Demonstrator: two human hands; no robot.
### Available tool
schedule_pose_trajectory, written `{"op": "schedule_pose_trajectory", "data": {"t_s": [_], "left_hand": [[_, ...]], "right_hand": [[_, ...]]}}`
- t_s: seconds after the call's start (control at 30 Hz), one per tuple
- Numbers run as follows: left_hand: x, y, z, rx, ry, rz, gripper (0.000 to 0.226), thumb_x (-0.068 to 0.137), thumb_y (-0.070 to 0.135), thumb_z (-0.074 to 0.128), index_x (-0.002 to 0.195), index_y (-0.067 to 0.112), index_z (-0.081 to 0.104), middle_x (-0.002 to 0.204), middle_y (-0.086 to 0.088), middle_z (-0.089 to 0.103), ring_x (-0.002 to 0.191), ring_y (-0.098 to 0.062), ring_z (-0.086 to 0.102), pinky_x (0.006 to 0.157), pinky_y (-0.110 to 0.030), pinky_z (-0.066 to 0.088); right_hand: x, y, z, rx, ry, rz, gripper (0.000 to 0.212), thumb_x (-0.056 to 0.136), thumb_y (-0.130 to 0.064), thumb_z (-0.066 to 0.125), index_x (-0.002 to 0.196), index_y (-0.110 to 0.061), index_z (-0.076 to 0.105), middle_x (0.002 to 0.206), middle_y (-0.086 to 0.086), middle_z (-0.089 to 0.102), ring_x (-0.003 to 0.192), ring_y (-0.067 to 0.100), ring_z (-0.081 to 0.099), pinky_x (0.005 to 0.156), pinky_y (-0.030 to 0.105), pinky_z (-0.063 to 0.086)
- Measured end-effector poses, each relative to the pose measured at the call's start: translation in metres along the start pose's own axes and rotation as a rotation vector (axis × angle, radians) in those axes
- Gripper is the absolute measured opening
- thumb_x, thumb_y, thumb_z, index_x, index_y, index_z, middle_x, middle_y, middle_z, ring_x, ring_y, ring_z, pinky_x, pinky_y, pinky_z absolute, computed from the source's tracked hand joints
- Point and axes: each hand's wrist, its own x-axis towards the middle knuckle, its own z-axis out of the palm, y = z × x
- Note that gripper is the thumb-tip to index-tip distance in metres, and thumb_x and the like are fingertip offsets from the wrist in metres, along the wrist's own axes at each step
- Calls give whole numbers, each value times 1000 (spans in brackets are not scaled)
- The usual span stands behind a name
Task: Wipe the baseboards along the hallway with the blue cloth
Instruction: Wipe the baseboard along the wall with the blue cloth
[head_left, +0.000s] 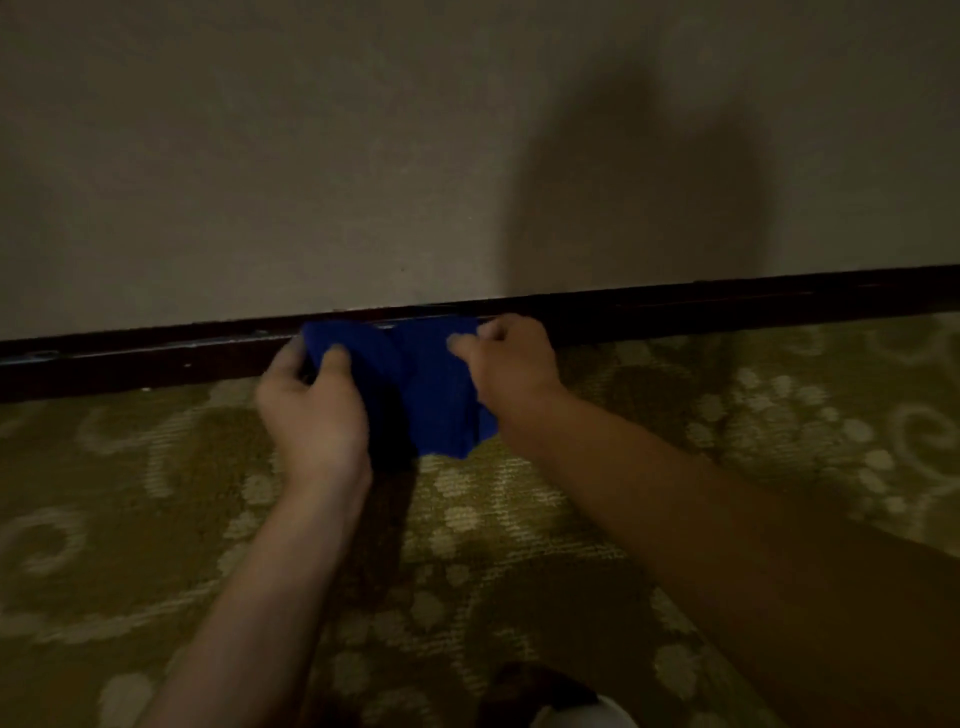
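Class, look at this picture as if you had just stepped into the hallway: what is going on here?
A person is low over the patterned carpet, facing a wall. Both hands hold a blue cloth against the dark baseboard. The left hand grips the cloth's left end and the right hand pinches its right side. The cloth's top edge lies on the baseboard, the rest hanging toward the carpet.

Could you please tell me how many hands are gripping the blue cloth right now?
2: the left hand holds the blue cloth at its left edge, the right hand at its right, against the baseboard.
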Motion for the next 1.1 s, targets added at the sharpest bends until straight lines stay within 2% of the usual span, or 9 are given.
{"op": "schedule_pose_trajectory", "data": {"t_s": [0.1,0.27,0.33,0.47,0.67,0.77,0.83,0.93,1.1], "left_hand": [[2,-21,20,254,-60,204,38,90,33,50,120,15,64,116,-2,66,108,-17,62,104,-41,47],[-19,-33,44,486,-216,447,27,98,12,51,122,4,62,103,2,51,95,-8,49,84,-15,37],[-11,-37,39,487,-118,407,35,98,14,51,130,5,59,110,-1,56,102,-12,53,89,-11,33],[6,-46,31,369,41,308,37,94,21,48,128,11,61,118,-8,65,109,-19,61,102,-36,48],[-24,-43,53,302,33,278,25,92,22,64,112,9,58,98,7,59,92,-7,57,80,-5,43],[-7,-41,37,339,-95,94,27,85,41,71,90,16,63,83,6,66,81,-14,66,79,-33,57],[5,-30,20,256,-126,-19,23,86,36,72,84,14,65,84,-2,70,82,-19,70,81,-46,59],[10,-12,-3,141,48,47,22,91,28,68,97,7,69,89,0,70,84,-12,68,87,-42,57],[4,-15,20,243,156,235,22,94,27,56,76,19,65,75,-2,67,72,-15,64,79,-44,57]], "right_hand": [[-5,17,-13,211,52,181,24,86,-14,68,106,-5,59,107,16,65,98,29,64,86,45,56],[-12,34,-35,376,124,310,9,88,-8,63,94,-7,57,99,15,65,93,31,65,73,38,55],[-15,35,-35,390,102,291,9,89,-11,63,93,-11,55,101,14,65,95,29,65,75,39,56],[-17,24,-28,435,61,222,11,89,-10,64,92,-12,54,99,13,64,92,25,63,78,38,55],[-14,32,-41,424,125,257,12,90,-12,63,98,-11,54,97,10,62,92,25,62,85,46,56],[-16,37,-38,468,83,276,11,91,-12,62,98,-10,53,107,15,63,101,29,63,88,48,55],[-18,33,-28,505,27,271,10,91,-11,61,91,-11,52,108,14,63,98,27,63,81,41,56],[-19,20,-10,523,-62,233,8,90,-12,62,88,-13,54,109,14,65,102,28,64,86,43,53],[-18,9,9,506,-48,241,13,88,-13,61,101,-11,59,107,17,66,99,31,65,90,46,53]]}}
